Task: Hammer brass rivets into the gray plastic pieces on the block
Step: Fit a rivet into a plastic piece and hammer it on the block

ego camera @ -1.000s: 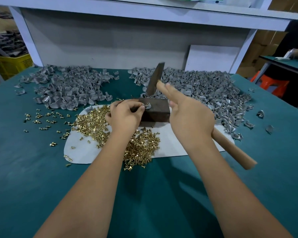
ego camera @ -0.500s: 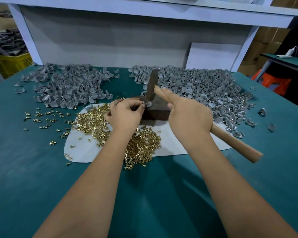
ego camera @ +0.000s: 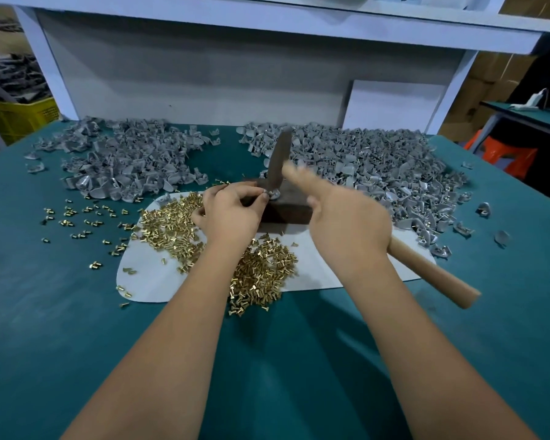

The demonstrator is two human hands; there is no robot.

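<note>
- Head view: left hand pinches a gray plastic piece w/ rivet on top of the dark block, centre of table, just far of the brass rivets heaped on the white mat.
- Right hand wrapped round the hammer handle, index finger stretched along it; head looks to be on or just above the piece. Blurred, can't tell if touching.
- Gray stock: pile far left, bigger pile far right. Can't tell which is finished.
- Risks (my read): left fingertips sit right beside the strike point, so an off-line blow hits them; a glancing hit could bend the rivet or kick the piece off the block; loose rivets near block could scatter.
</note>
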